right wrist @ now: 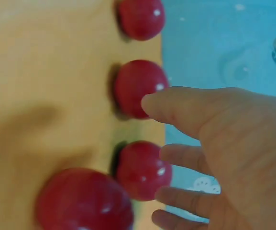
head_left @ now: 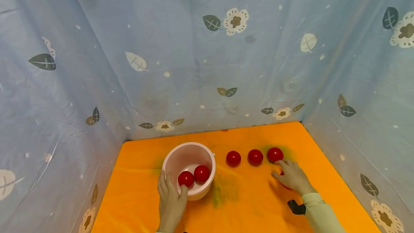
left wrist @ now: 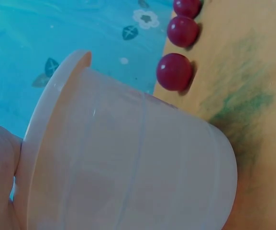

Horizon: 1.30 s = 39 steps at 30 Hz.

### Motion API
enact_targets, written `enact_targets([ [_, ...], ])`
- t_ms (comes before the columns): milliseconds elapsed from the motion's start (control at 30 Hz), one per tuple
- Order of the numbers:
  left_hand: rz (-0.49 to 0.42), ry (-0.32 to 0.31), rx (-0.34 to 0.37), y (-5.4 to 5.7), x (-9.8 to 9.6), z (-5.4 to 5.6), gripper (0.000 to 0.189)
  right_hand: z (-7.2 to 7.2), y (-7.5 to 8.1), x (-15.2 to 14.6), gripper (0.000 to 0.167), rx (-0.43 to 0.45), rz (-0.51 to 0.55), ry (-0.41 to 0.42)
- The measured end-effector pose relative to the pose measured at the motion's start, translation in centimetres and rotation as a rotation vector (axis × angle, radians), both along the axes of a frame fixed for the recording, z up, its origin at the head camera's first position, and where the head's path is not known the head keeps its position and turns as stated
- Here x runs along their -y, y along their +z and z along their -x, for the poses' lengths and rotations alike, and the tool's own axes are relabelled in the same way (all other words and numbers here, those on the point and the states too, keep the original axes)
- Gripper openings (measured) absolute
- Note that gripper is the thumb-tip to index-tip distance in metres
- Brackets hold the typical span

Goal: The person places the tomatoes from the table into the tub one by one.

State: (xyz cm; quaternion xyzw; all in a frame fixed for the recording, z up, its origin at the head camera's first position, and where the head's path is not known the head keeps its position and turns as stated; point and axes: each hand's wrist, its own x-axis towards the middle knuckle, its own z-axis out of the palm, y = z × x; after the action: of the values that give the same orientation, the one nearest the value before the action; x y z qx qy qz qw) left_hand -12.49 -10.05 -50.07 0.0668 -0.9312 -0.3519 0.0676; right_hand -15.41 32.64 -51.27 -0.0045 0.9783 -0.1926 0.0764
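Observation:
A pale pink bucket [head_left: 189,150] stands on the table with two red balls [head_left: 202,174] inside it. My left hand [head_left: 171,199] holds the bucket by its near-left rim; in the left wrist view only part of that hand [left wrist: 1,177] shows at the rim. On the right, my right hand [head_left: 292,177] hovers with fingers spread above a red ball [right wrist: 85,201], which it mostly hides in the head view. No ball is between its thumb and fingers. Just beyond those fingertips lies another red ball [head_left: 275,154].
Two more red balls, a middle one [head_left: 255,157] and a left one [head_left: 233,158], lie in a row between bucket and right hand. An orange cloth [head_left: 139,182] covers the table. Blue patterned curtains [head_left: 181,92] enclose its back and sides.

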Motion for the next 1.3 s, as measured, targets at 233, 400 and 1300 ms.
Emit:
enact_targets([
  [233, 0.005, -0.011, -0.008, 0.0, -0.2, -0.2, 0.071, -0.9, -1.0, -0.8, 0.074, 0.139, -0.006, -0.059],
  [400, 0.007, -0.007, -0.017, -0.1, -0.2, -0.3, 0.07, -1.1, -2.0, -1.0, 0.068, 0.158, 0.046, -0.11],
  [1300, 0.013, -0.004, 0.019, -0.4, 0.2, 0.0, 0.068, 2.8, 2.5, 5.7, 0.059, -0.056, 0.455, -0.052],
])
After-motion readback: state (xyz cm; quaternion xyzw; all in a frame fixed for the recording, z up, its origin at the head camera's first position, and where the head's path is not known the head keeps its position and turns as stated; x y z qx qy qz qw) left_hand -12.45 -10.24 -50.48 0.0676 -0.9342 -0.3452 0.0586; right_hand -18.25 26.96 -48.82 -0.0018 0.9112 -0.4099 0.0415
